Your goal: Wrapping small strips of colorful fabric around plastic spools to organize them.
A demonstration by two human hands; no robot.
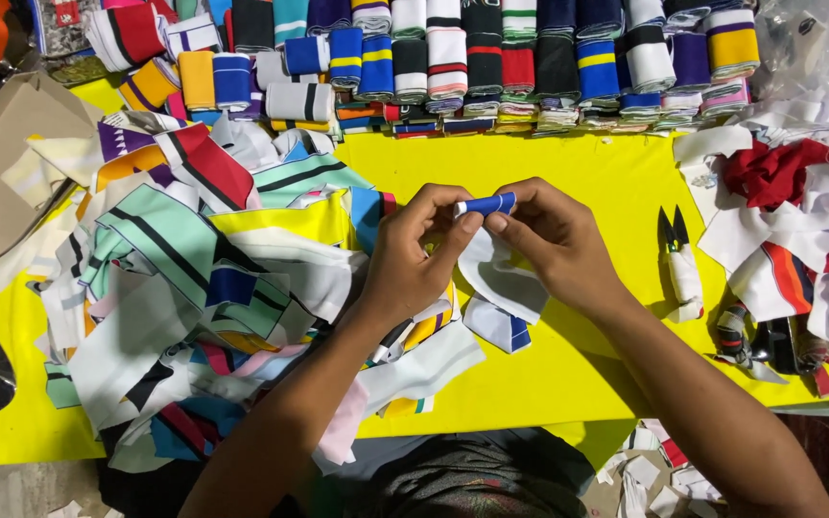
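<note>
My left hand [414,254] and my right hand [551,240] meet over the middle of the yellow table [587,173]. Between their fingertips they pinch the folded blue-and-white edge of a small fabric strip [487,203]. The rest of that white strip [501,273] hangs down below my fingers. Another white and blue striped piece [497,326] lies flat just under it.
A heap of loose striped fabric pieces [203,288] covers the left of the table. Rows of folded striped rolls [472,62] line the far edge. Small black-tipped snips [679,264] lie right of my hands, beside red and white scraps [798,211]. Cardboard [2,163] sits far left.
</note>
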